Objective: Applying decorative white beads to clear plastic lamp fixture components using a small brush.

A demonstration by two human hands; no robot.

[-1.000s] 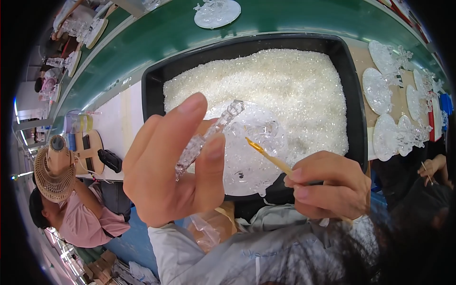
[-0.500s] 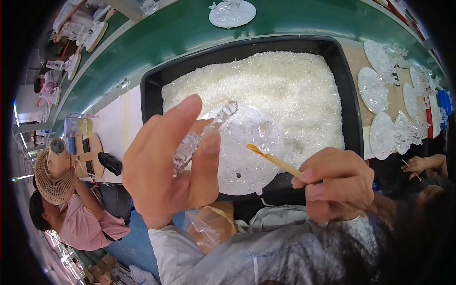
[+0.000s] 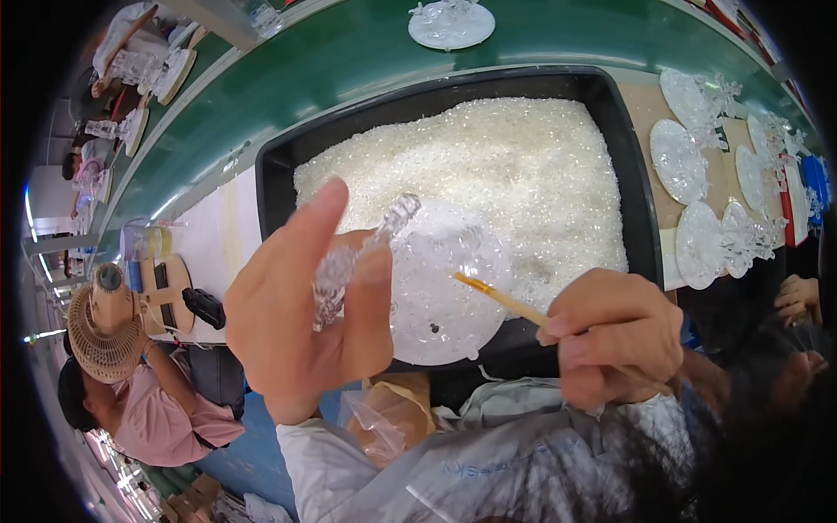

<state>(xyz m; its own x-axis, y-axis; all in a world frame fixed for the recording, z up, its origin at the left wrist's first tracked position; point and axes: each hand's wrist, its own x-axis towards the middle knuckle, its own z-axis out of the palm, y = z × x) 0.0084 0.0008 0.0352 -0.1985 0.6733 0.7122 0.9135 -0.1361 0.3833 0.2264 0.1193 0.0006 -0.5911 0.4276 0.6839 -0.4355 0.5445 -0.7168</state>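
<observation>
My left hand (image 3: 301, 305) is closed round a clear, ornate plastic figure (image 3: 336, 270), which I hold at its upright part. That figure seems joined to a round whitish disc base (image 3: 440, 336), tilted toward me over the near part of the tray; the join is hidden by my fingers. Between the fingertips of my right hand (image 3: 615, 336) is a slim brush (image 3: 514, 302) with a pale wooden handle. Its yellowish tip points left over the disc; whether it touches cannot be told.
A black tray (image 3: 643, 200) holds sparkling white granules (image 3: 488, 144). Several similar disc pieces (image 3: 678, 161) stand on a board at right; another disc (image 3: 452, 28) lies on the green belt (image 3: 349, 65). At left are a black pouch (image 3: 203, 303), a tan fan (image 3: 106, 331) and a person in pink.
My left hand and the disc have shifted slightly left and nearer to me. The brush stays almost in place. On the green belt the disc piece has moved right.
</observation>
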